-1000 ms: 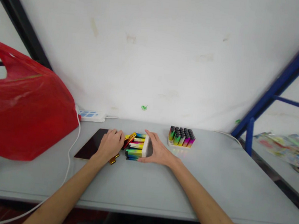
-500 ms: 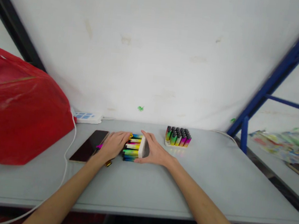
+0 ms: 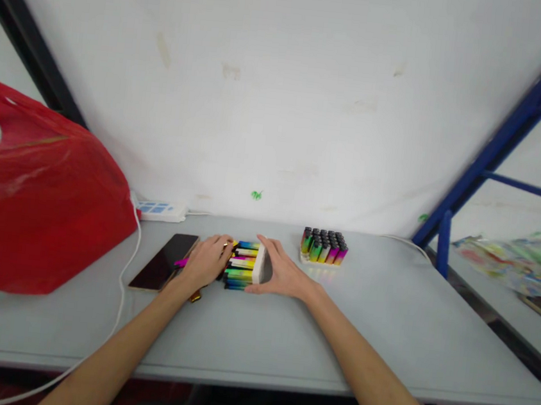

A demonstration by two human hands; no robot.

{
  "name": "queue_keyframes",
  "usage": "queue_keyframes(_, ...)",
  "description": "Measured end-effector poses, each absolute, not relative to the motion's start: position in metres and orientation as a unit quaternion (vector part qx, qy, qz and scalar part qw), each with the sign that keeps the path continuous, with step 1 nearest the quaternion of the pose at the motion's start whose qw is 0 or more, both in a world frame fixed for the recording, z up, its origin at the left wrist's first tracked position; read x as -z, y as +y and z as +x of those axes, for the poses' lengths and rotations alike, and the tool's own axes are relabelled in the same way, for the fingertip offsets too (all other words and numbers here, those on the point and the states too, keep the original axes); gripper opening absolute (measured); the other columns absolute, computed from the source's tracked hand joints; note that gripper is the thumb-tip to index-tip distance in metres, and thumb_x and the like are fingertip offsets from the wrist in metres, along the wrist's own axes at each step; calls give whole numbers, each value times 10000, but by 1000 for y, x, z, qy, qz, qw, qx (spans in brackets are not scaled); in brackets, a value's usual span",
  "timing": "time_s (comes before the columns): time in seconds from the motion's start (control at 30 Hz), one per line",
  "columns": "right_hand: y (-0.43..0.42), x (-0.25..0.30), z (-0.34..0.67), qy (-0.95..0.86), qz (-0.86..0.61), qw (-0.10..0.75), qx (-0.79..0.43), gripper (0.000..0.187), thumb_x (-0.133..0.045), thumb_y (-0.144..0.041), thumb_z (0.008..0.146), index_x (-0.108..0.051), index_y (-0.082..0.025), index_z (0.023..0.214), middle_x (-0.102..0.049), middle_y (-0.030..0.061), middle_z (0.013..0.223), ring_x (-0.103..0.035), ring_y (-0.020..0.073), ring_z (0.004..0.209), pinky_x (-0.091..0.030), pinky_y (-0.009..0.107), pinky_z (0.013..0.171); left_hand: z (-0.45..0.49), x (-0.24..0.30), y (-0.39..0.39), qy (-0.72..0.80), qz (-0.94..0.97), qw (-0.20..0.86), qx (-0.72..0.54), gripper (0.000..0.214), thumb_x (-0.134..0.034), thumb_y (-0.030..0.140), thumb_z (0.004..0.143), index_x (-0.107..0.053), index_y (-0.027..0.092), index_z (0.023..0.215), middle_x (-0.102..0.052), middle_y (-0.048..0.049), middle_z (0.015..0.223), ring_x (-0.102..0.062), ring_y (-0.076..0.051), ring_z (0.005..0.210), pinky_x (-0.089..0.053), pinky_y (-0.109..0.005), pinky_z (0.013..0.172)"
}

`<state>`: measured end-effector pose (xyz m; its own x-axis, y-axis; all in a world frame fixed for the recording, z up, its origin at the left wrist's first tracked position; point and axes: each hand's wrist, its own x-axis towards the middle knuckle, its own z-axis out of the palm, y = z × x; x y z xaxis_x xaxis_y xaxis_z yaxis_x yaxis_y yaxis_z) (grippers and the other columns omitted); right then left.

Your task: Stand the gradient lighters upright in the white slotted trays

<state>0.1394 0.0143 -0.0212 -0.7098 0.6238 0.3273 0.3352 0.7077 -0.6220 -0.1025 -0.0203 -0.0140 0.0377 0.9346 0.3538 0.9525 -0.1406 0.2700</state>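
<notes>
My left hand (image 3: pixel 204 261) presses flat against the rainbow lighters (image 3: pixel 240 266) lying at the tabletop's (image 3: pixel 256 336) centre; my right hand (image 3: pixel 281 272), grip spread, braces their white tray (image 3: pixel 259 264) at three o'clock. Uneven squeezing could buckle the row and scatter lighters.

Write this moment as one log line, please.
left hand: on lighters | right hand: against white tray | filled tray: apart
</notes>
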Motion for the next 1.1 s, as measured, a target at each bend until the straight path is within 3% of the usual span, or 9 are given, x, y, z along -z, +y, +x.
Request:
queue_keyframes(0.23,15,22,139,-883,-272,267,-272,1295,-840,-667,636,-100,-239,1610,-302,165,1518,-405,326,1403,-332,463,1200,-93,6,-7,-633,-620,-148,439,318,-388,403,932,-633,209,993,-715,-49,1011,-653,-228,992,-492,-347,943)
queue_keyframes(0.37,14,20,140,-882,-271,266,-278,1294,-843,-663,637,-101,-245,1611,-297,165,1523,-398,324,1406,-330,461,1200,-98,-1,-8,-631,-596,-156,471,318,-413,414,910,-632,197,987,-710,-58,1050,-637,-238,1048,-481,-378,991)
queue_keyframes(0.57,15,23,139,-882,-267,272,-277,1325,-851,-666,621,-83,-242,1614,-298,174,1520,-397,332,1404,-324,474,1201,-85,-5,-27,-569,-728,-99,370,403,-412,455,978,-635,175,1164,-663,-105,1247,-587,-247,1188,-413,-424,1110)
queue_keyframes(0.73,15,24,137,-879,-258,296,-272,1349,-881,-612,612,-58,-242,1615,-311,169,1531,-373,319,1424,-315,468,1212,-57,9,-21,-541,-796,-34,270,470,-249,335,1045,-562,121,1322,-607,-152,1358,-522,-245,1294,-379,-442,1150)
queue_keyframes(0.93,14,26,137,-878,-273,291,-265,1279,-872,-581,643,-107,-232,1607,-316,169,1524,-389,313,1415,-327,467,1208,-71,19,-14,-481,-860,101,135,404,-284,236,1026,-656,142,1151,-619,-152,1322,-525,-301,1202,-410,-493,1086)
queue_keyframes(1.1,13,26,142,-877,-274,287,-272,1255,-875,-582,636,-147,-228,1595,-313,172,1522,-385,315,1419,-321,472,1212,-88,19,-14,-504,-841,64,186,417,-246,257,1027,-648,155,1078,-660,-145,1165,-553,-282,1155,-450,-477,1058)
